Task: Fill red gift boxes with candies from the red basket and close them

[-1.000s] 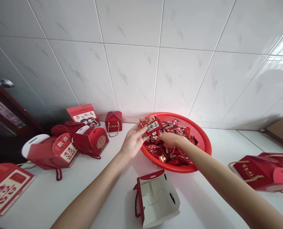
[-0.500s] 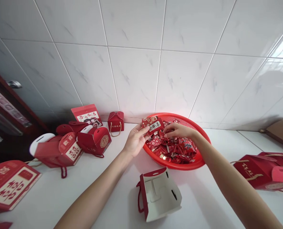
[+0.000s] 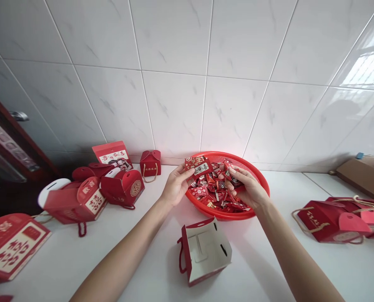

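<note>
A red plastic basket point(image 3: 226, 215) holds many small red wrapped packets point(image 3: 216, 193). Over its left rim, my left hand point(image 3: 176, 184) pinches flat red packets point(image 3: 202, 167) with cream printing. My right hand point(image 3: 248, 186) is above the basket's right part, its fingers closed on a small red wrapped packet point(image 3: 229, 170). In front of the basket sits an open red box point(image 3: 205, 251), its pale inside facing up and a dark red cord on its left side.
Red gift boxes stand at left, among them a large box point(image 3: 15, 247) and a small corded box point(image 3: 150, 162) by the tiled wall. More corded red boxes point(image 3: 334, 222) and a brown carton point(image 3: 359, 176) are at right.
My right hand has risen slightly from the packets and turned, now with a packet in its fingers. My left hand still holds its packets. The whole view has shifted a little.
</note>
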`<action>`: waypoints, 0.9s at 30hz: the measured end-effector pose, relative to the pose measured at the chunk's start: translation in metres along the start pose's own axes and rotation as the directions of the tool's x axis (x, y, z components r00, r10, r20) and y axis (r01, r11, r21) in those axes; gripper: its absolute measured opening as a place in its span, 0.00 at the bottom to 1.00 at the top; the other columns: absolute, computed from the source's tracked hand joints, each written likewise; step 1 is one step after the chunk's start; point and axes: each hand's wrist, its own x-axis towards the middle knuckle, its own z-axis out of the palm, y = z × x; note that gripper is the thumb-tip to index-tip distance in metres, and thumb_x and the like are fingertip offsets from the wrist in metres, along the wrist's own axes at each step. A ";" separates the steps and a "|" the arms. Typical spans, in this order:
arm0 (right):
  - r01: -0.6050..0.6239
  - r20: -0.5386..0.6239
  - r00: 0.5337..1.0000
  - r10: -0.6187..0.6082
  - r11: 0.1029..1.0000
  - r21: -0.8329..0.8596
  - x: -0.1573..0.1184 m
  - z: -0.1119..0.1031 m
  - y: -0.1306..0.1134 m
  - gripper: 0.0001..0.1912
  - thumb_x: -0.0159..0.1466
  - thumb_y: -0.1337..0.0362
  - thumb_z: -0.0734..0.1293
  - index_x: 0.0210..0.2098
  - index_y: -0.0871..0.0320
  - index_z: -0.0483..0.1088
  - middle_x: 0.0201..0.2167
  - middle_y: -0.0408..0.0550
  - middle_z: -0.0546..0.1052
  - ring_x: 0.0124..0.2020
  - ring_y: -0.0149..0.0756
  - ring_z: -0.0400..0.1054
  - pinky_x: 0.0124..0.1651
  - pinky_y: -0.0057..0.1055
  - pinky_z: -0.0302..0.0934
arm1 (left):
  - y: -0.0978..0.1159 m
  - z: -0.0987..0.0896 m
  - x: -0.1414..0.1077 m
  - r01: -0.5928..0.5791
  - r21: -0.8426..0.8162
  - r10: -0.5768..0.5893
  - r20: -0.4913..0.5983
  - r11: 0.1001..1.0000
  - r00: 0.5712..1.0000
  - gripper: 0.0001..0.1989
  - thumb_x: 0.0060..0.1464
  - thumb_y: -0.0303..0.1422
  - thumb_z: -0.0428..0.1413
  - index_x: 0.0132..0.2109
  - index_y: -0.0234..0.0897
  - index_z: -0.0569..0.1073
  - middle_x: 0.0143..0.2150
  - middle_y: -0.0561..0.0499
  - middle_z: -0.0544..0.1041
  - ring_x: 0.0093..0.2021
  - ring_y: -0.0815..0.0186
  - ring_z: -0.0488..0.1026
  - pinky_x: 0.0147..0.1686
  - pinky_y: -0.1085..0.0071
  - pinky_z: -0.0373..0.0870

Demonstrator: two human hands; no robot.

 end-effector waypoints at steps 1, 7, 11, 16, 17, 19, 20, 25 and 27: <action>0.012 -0.011 1.000 -0.012 1.000 -0.014 0.000 0.000 0.001 0.16 0.54 0.57 0.79 0.36 0.59 0.76 0.30 0.48 0.80 0.20 0.27 0.63 0.19 0.24 0.60 | -0.001 0.000 0.000 -0.010 0.019 0.010 0.003 1.000 1.000 0.19 0.37 0.32 0.75 0.40 0.36 0.82 0.41 0.51 0.84 0.41 0.66 0.78 0.43 0.71 0.75; 0.042 -0.065 0.997 -0.045 0.998 -0.052 -0.005 0.001 0.003 0.17 0.54 0.54 0.79 0.37 0.58 0.79 0.31 0.47 0.80 0.27 0.32 0.69 0.24 0.25 0.64 | 0.006 -0.001 -0.003 -0.073 0.265 0.065 0.039 0.961 0.997 0.22 0.40 0.36 0.74 0.44 0.35 0.80 0.44 0.47 0.84 0.45 0.60 0.79 0.49 0.65 0.75; 0.035 0.019 0.999 -0.032 0.975 -0.218 -0.022 0.005 -0.011 0.14 0.59 0.53 0.77 0.35 0.57 0.78 0.28 0.45 0.77 0.25 0.31 0.68 0.23 0.25 0.63 | 0.031 0.006 -0.016 -0.180 0.507 0.109 0.166 0.843 0.980 0.23 0.46 0.38 0.72 0.48 0.35 0.79 0.49 0.45 0.83 0.52 0.55 0.78 0.54 0.61 0.73; 0.142 0.203 0.977 -0.064 0.908 -0.394 -0.045 0.017 -0.029 0.11 0.64 0.54 0.74 0.37 0.56 0.80 0.31 0.46 0.79 0.25 0.32 0.71 0.27 0.29 0.69 | 0.056 0.023 -0.044 -0.258 0.717 0.080 0.273 0.648 0.959 0.19 0.54 0.38 0.66 0.51 0.36 0.79 0.54 0.43 0.81 0.53 0.54 0.78 0.52 0.59 0.76; 0.160 0.208 0.975 -0.073 0.884 -0.440 -0.048 0.020 -0.030 0.11 0.64 0.55 0.73 0.38 0.56 0.80 0.33 0.47 0.79 0.27 0.32 0.71 0.28 0.29 0.69 | 0.058 0.026 -0.049 -0.249 0.744 0.071 0.263 0.620 0.962 0.19 0.55 0.38 0.66 0.52 0.36 0.78 0.55 0.43 0.81 0.53 0.54 0.77 0.53 0.59 0.76; 0.186 0.211 0.974 -0.082 0.820 -0.542 -0.055 0.025 -0.033 0.11 0.65 0.55 0.72 0.40 0.56 0.81 0.33 0.47 0.80 0.29 0.33 0.72 0.30 0.29 0.69 | 0.060 0.030 -0.057 -0.231 0.784 0.048 0.250 0.576 0.967 0.19 0.56 0.38 0.65 0.53 0.36 0.78 0.55 0.44 0.81 0.53 0.54 0.78 0.53 0.58 0.76; 0.199 0.214 0.973 -0.086 0.783 -0.590 -0.058 0.028 -0.034 0.11 0.66 0.55 0.72 0.40 0.56 0.80 0.32 0.47 0.79 0.29 0.33 0.72 0.31 0.29 0.69 | 0.062 0.032 -0.060 -0.225 0.799 0.026 0.253 0.558 0.967 0.19 0.56 0.37 0.65 0.53 0.37 0.78 0.54 0.44 0.81 0.52 0.55 0.78 0.52 0.59 0.77; 0.226 0.297 0.955 0.014 0.614 -0.756 -0.082 0.039 -0.044 0.11 0.69 0.58 0.68 0.35 0.57 0.78 0.30 0.46 0.78 0.29 0.34 0.70 0.30 0.29 0.67 | 0.076 0.034 -0.079 -0.224 0.860 -0.104 0.302 0.459 0.948 0.15 0.54 0.35 0.65 0.50 0.39 0.81 0.46 0.49 0.83 0.44 0.59 0.81 0.43 0.64 0.79; 0.256 0.366 0.925 0.100 0.545 -0.798 -0.090 0.040 -0.048 0.09 0.70 0.61 0.66 0.38 0.56 0.77 0.31 0.46 0.79 0.30 0.34 0.71 0.31 0.28 0.66 | 0.083 0.034 -0.089 -0.227 0.893 -0.126 0.295 0.388 0.947 0.16 0.54 0.35 0.65 0.51 0.40 0.81 0.48 0.49 0.84 0.44 0.59 0.81 0.41 0.65 0.80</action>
